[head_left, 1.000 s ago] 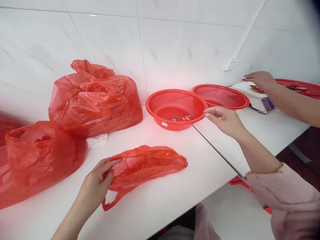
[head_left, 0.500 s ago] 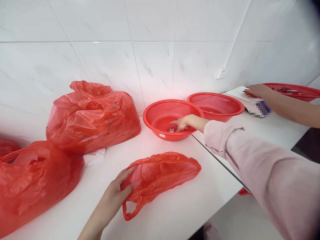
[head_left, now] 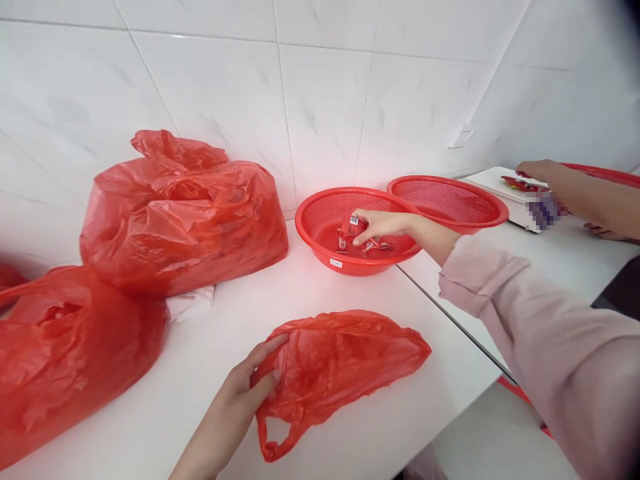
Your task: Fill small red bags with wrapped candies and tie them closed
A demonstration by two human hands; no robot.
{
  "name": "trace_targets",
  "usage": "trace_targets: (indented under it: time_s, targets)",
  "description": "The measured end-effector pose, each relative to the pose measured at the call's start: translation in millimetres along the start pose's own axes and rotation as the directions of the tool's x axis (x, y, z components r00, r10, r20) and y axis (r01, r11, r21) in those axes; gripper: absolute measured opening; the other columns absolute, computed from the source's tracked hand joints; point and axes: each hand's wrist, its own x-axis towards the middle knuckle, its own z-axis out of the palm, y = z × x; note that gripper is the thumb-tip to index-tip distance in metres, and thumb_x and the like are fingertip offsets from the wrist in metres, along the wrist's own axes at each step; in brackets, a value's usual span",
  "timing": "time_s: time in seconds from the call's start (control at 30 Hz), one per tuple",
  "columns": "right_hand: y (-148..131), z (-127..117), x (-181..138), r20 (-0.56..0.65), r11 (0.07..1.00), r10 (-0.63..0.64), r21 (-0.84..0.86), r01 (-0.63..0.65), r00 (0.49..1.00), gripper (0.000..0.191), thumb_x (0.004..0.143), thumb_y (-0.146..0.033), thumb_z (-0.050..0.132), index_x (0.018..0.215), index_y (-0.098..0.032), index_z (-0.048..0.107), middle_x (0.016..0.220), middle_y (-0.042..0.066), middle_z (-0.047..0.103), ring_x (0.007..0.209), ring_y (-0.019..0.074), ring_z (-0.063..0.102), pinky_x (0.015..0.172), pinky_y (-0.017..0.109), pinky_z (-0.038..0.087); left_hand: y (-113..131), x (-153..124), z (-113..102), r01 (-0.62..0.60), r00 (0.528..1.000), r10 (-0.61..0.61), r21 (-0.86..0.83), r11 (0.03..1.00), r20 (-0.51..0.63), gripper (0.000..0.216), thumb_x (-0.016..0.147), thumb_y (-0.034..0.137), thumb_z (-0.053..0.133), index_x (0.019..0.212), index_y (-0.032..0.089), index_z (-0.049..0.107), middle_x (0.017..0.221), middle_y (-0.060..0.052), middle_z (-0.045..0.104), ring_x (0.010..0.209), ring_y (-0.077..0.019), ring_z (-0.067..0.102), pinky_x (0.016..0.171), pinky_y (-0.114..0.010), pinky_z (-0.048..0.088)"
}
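Head view: white tabletop (head_left: 285, 293) between loose red bag (head_left: 340, 373) and nearer basket (head_left: 360, 267), edge close by at right. Right hand (head_left: 383, 225) clamped on red packets (head_left: 352, 228) inside that basket; left hand (head_left: 250, 380) at the bag's mouth, thumb and forefinger apart (pinching film or not, cannot tell). One farther basket (head_left: 450, 220); two large bulging bags (head_left: 200, 227) at left.

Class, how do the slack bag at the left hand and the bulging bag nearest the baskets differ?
The slack bag lies flattened; the bulging bag stands taller, filled out. The left hand touches the slack bag's edge; no hand touches the bulging bag. Both are red, on the white table.
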Motion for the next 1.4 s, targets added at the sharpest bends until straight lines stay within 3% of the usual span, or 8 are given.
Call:
trace_targets:
  time_s: [0.2,0.3,0.43,0.6,0.77,0.93,1.13,1.4]
  targets:
    - [-50,17,-50,-0.059,0.801,-0.257,0.545,0.247,0.965,0.042,0.071,-0.030,0.078,0.099,-0.025,0.047,0.085,-0.003,0.062,0.070,0.0127,0.062,0.059,0.024,0.050,8,-3,10,0.036,0.997,-0.049,-0.220,0.975,-0.052,0.073,0.085,0.038,0.061,0.150,0.020,0.032,0.094,-0.007,0.074,0.088,-0.0236,0.067,0.085,-0.036,0.049]
    - [-80,64,-76,0.093,0.757,-0.319,0.624,0.194,0.943,0.048,0.069,-0.031,0.081,0.102,-0.025,0.046,0.085,-0.004,0.062,0.068,0.0130,0.064,0.059,0.026,0.052,8,-3,13,0.030,0.997,-0.051,-0.285,0.958,-0.065,0.070,0.084,0.034,0.064,0.147,0.020,0.039,0.084,-0.004,0.073,0.084,-0.0208,0.067,0.083,-0.032,0.049]
    - [-93,126,-89,0.279,0.790,-0.245,0.612,0.025,0.928,0.052,0.067,-0.033,0.082,0.105,-0.023,0.049,0.095,-0.001,0.062,0.078,0.0142,0.065,0.070,0.030,0.055,5,-2,13,-0.008,0.997,-0.020,-0.372,0.928,-0.072,0.068,0.082,0.025,0.066,0.145,0.020,0.041,0.106,-0.008,0.073,0.091,-0.0211,0.068,0.083,-0.031,0.050]
    - [-69,140,-78,0.251,0.762,-0.183,0.647,-0.024,0.951,0.043,0.072,-0.035,0.079,0.103,-0.022,0.052,0.098,0.000,0.062,0.088,0.0152,0.063,0.082,0.033,0.052,4,-2,11,-0.031,0.996,0.004,-0.316,0.948,-0.087,0.061,0.084,0.025,0.061,0.142,0.020,0.044,0.121,-0.011,0.068,0.095,-0.0240,0.069,0.086,-0.035,0.052]
    - [-54,135,-80,0.146,0.806,-0.139,0.591,0.027,0.979,0.048,0.074,-0.045,0.076,0.110,-0.022,0.053,0.111,0.003,0.062,0.101,0.0188,0.061,0.091,0.035,0.048,5,-4,11,-0.097,0.987,0.086,-0.074,0.993,-0.133,0.059,0.084,0.027,0.057,0.142,0.024,0.045,0.140,-0.009,0.055,0.111,-0.0272,0.064,0.093,-0.039,0.051]
    - [-52,155,-90,-0.039,0.978,0.034,0.206,-0.025,0.999,0.074,0.062,-0.054,0.081,0.122,-0.028,0.048,0.113,0.005,0.064,0.103,0.0265,0.061,0.086,0.042,0.049,8,-7,16,-0.116,0.970,0.166,0.263,0.958,-0.178,0.068,0.081,0.021,0.055,0.146,0.033,0.038,0.149,-0.004,0.041,0.120,-0.0252,0.056,0.087,-0.032,0.054]
    - [-40,174,-88,-0.026,0.999,0.026,0.040,-0.025,0.999,0.089,0.063,-0.068,0.073,0.136,-0.026,0.043,0.124,0.010,0.062,0.112,0.0311,0.058,0.088,0.043,0.048,3,-7,18,-0.091,0.969,0.169,0.373,0.923,-0.180,0.082,0.077,0.016,0.057,0.151,0.036,0.025,0.155,-0.004,0.030,0.130,-0.0272,0.047,0.091,-0.033,0.053]
    - [-34,162,-86,-0.037,0.998,-0.061,-0.021,0.060,0.997,0.062,0.098,-0.051,0.032,0.154,-0.027,0.021,0.126,0.009,0.063,0.122,0.0257,0.056,0.101,0.044,0.042,0,-5,17,-0.069,0.966,0.169,0.435,0.898,-0.194,0.088,0.075,0.015,0.056,0.153,0.034,0.018,0.154,-0.005,0.030,0.129,-0.0294,0.046,0.092,-0.034,0.052]
